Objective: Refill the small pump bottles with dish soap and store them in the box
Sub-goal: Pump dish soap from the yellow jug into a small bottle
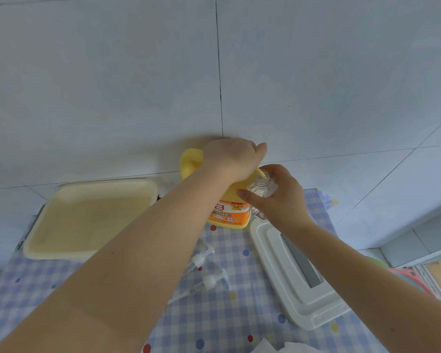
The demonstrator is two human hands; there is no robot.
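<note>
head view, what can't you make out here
- Soap level in small clear bottle: right hand wraps it.
- Pump top of yellow soap jug: left hand covers it.
- Jug label text: too small.
- White paper: cut by bottom edge.

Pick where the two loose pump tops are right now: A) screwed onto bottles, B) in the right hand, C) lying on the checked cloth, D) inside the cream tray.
C: both pump tops lie on the checked cloth, between the cream tray and the white lid.
</note>
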